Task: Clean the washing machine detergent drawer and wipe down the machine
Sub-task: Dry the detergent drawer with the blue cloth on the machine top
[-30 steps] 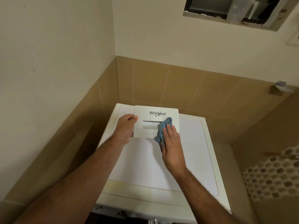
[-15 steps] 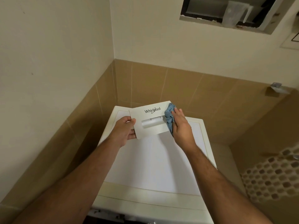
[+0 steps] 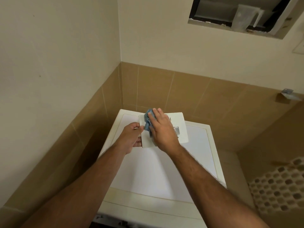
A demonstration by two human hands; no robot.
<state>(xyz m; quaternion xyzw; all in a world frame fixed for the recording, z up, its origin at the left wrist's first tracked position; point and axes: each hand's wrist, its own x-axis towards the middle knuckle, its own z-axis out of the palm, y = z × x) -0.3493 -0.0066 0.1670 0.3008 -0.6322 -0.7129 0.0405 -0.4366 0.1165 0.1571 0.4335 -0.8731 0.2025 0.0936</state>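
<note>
- The white, flat plastic detergent drawer front panel (image 3: 179, 129) sat a little above the centre of the frame, held over the far end of the white washing machine top (image 3: 153, 175), near the corner of the beige tiled walls (image 3: 189, 96).
- The left hand (image 3: 131, 138) was clamped on the panel's left edge, thumb on the face and fingers curled behind it.
- The right hand (image 3: 162, 130) lay flat, palm down, pressing a crumpled blue cloth (image 3: 148, 123) against the panel's upper left area; its fingers were together and pointed toward the top of the frame.
- The step in hand looked like wiping the panel's face. Done well, it would call for steady counter-pressure from the left grip so the panel did not twist, with overlapping strokes across the whole face.
- The recessed handle slot, partly showing to the right of the right hand, probably needed a cloth corner pushed into it.
- Both forearms reached in from the lower edge of the frame, converging on the panel, with the right wrist crossing over the panel's lower middle.
</note>
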